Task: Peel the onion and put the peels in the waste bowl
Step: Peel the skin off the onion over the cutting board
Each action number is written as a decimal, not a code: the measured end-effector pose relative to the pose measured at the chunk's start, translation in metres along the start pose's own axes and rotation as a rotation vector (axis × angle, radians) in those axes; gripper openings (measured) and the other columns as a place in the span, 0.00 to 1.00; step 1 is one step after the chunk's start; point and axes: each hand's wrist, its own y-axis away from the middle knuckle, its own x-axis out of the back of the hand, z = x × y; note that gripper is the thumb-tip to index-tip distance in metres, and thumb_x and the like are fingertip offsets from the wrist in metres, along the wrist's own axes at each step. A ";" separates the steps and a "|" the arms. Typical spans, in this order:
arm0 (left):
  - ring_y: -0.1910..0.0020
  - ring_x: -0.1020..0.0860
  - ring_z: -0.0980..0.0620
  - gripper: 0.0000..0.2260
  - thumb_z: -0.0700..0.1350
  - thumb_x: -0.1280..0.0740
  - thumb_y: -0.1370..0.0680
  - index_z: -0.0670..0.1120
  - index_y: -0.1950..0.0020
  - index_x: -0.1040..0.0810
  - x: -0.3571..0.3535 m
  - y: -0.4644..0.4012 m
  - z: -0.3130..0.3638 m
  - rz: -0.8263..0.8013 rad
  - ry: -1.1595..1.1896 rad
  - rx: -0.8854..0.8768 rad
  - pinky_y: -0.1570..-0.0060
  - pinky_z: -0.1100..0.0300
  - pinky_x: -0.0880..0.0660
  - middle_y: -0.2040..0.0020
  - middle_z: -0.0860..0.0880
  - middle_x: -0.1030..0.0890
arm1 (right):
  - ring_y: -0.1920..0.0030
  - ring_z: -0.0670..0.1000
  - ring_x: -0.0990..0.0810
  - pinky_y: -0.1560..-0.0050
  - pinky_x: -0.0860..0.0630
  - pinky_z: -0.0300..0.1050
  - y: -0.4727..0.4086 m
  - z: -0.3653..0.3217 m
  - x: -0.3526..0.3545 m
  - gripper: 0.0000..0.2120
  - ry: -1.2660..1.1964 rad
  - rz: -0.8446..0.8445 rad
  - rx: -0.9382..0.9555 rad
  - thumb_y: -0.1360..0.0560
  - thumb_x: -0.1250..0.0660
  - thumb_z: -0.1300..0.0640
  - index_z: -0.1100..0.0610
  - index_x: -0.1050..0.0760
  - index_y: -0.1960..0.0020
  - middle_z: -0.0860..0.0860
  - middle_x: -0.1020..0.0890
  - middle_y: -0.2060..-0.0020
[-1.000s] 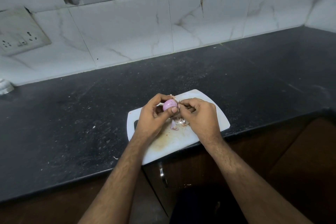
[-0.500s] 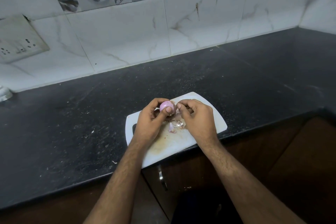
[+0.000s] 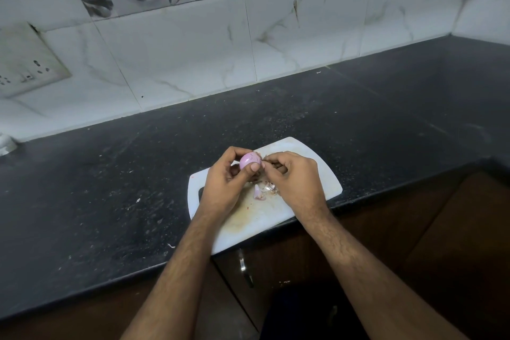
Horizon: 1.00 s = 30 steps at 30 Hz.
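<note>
Left hand grips onion steady over board; right hand, at 3 o'clock, pinches skin; peels below.

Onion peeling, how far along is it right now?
Mostly peeled: the onion shows smooth pink flesh, and peels lie on the cutting board. In hand: left hand holds it, right hand pinches skin at its end. Left: moving peels to a waste bowl, none in view.

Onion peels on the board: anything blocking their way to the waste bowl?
No waste bowl shows in this view, so the path cannot be judged. The peels lie on the cutting board, between both hands.
</note>
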 end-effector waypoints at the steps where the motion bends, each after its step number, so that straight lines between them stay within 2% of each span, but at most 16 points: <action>1: 0.45 0.14 0.43 0.08 0.44 0.25 0.19 0.44 0.42 0.18 0.001 0.000 0.000 -0.007 0.001 -0.004 0.42 0.42 0.16 0.43 0.46 0.14 | 0.60 0.42 0.15 0.58 0.16 0.46 0.000 0.001 0.000 0.05 0.002 0.000 0.001 0.23 0.26 0.54 0.55 0.14 0.50 0.44 0.14 0.59; 5: 0.43 0.15 0.36 0.11 0.46 0.24 0.22 0.45 0.41 0.18 0.002 -0.001 -0.001 -0.011 0.012 -0.010 0.42 0.38 0.16 0.41 0.44 0.15 | 0.61 0.45 0.16 0.57 0.16 0.48 0.000 0.001 -0.001 0.05 0.043 0.011 0.024 0.24 0.26 0.56 0.55 0.13 0.50 0.46 0.14 0.60; 8: 0.43 0.16 0.36 0.13 0.46 0.23 0.23 0.45 0.41 0.18 0.002 0.000 -0.001 -0.006 0.010 -0.007 0.41 0.36 0.17 0.41 0.45 0.14 | 0.61 0.46 0.16 0.58 0.16 0.49 0.002 0.000 -0.001 0.05 0.075 0.022 0.046 0.24 0.25 0.56 0.55 0.13 0.50 0.47 0.14 0.60; 14: 0.43 0.15 0.38 0.13 0.48 0.23 0.24 0.46 0.41 0.17 0.001 0.001 0.002 -0.010 0.017 -0.008 0.41 0.39 0.17 0.41 0.45 0.14 | 0.62 0.45 0.16 0.59 0.16 0.47 0.004 -0.002 -0.001 0.04 0.081 0.053 0.051 0.25 0.25 0.56 0.56 0.13 0.52 0.46 0.15 0.60; 20: 0.40 0.15 0.39 0.12 0.45 0.26 0.20 0.44 0.38 0.17 -0.001 0.001 0.003 -0.025 0.020 -0.023 0.39 0.41 0.17 0.38 0.46 0.14 | 0.64 0.44 0.18 0.62 0.18 0.43 0.003 -0.003 0.000 0.02 0.052 0.088 0.010 0.25 0.25 0.57 0.55 0.14 0.54 0.44 0.16 0.63; 26: 0.39 0.15 0.44 0.13 0.48 0.30 0.17 0.45 0.34 0.17 0.000 0.002 0.004 -0.041 -0.011 -0.030 0.38 0.46 0.18 0.38 0.46 0.14 | 0.65 0.47 0.16 0.66 0.16 0.51 0.000 -0.001 0.003 0.03 -0.050 0.130 -0.081 0.24 0.28 0.60 0.55 0.15 0.54 0.45 0.16 0.67; 28: 0.41 0.15 0.47 0.12 0.48 0.31 0.16 0.46 0.35 0.17 0.000 0.001 0.003 -0.025 -0.009 -0.016 0.39 0.49 0.18 0.40 0.47 0.13 | 0.66 0.45 0.17 0.65 0.17 0.48 -0.001 -0.001 0.003 0.06 -0.033 0.110 -0.056 0.20 0.30 0.57 0.54 0.15 0.53 0.44 0.16 0.68; 30: 0.42 0.14 0.49 0.11 0.49 0.30 0.16 0.46 0.36 0.17 -0.001 0.001 0.003 0.001 -0.010 -0.004 0.40 0.52 0.18 0.42 0.48 0.13 | 0.62 0.41 0.17 0.62 0.18 0.42 0.000 -0.003 0.004 0.08 -0.029 0.066 -0.005 0.18 0.32 0.52 0.52 0.15 0.49 0.43 0.15 0.63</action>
